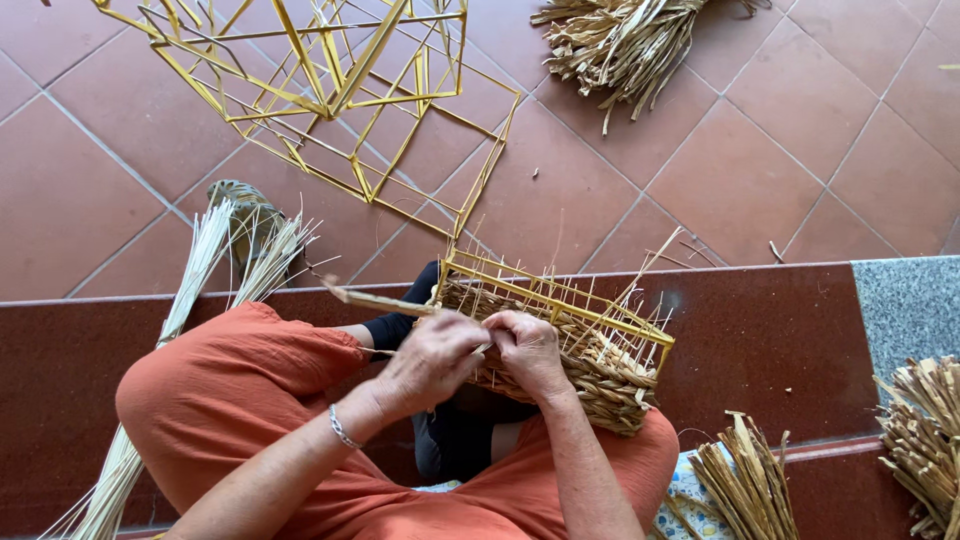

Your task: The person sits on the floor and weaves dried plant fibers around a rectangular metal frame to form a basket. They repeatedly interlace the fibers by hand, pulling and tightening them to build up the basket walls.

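A half-woven basket (590, 345) on a yellow wire frame rests on my lap, with thin stalks sticking up from its rim. My left hand (430, 362) pinches a flat straw strand (375, 300) that juts out to the left. My right hand (530, 350) presses against the basket's woven side, its fingers closed on the weave right beside the left hand. A silver bracelet (342, 428) circles my left wrist. My legs in orange trousers (235, 390) lie below the basket.
Empty yellow wire frames (330, 90) stand on the tiled floor ahead. Bundles of dried straw lie at top (620, 45), lower right (750, 485) and far right (925, 435). A sheaf of pale reeds (190, 300) runs along my left leg. A dark red step (780, 340) lies under me.
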{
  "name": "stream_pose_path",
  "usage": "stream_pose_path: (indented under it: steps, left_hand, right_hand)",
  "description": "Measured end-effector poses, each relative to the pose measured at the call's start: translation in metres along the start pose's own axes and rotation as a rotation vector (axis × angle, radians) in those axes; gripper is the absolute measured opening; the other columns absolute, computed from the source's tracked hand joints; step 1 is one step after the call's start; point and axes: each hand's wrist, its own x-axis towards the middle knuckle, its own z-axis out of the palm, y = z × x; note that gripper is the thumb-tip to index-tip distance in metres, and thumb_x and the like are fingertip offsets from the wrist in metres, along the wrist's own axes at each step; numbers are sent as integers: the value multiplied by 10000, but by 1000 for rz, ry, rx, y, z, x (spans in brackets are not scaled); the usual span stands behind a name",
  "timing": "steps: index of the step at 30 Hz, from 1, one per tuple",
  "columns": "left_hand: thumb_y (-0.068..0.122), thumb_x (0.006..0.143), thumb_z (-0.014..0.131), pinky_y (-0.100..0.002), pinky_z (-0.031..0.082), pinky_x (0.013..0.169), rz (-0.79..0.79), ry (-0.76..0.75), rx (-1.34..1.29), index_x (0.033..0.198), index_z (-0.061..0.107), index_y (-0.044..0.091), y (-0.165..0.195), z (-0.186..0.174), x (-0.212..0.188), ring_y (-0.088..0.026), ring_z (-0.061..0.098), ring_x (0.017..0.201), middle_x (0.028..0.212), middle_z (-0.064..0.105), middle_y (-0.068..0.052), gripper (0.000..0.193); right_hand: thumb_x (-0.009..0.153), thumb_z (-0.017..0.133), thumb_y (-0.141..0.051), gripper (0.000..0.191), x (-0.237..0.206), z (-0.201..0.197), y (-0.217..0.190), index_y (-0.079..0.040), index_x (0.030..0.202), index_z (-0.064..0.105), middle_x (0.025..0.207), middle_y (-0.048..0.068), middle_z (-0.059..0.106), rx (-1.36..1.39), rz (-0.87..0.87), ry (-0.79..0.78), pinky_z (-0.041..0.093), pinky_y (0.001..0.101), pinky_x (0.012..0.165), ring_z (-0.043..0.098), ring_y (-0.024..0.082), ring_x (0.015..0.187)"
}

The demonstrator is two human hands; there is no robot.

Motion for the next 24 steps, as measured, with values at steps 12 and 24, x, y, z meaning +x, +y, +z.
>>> stream_pose_path:
  steps: [12,24]
  left_hand:
    - [225,995,606,-435,476,967,-492,-293,186,1096,647,123,-46,-14,-16,-290,609,1067,1040,607,-95,149]
    - [168,808,649,-416,457,968,82,-172,660,1010,640,42,-19,11,-8,-287,569,1115,1054,593,-121,238]
  right_hand:
    - [907,770,-180,110,-7,27,14,-104,985,756,855,30,784,-36,105,203,619,274,645,757,118,720]
    - [950,638,39,185,-1,30,-2,-67,1082,713,1058,79,726,-184,-240,151,618,354,827,747,246,904]
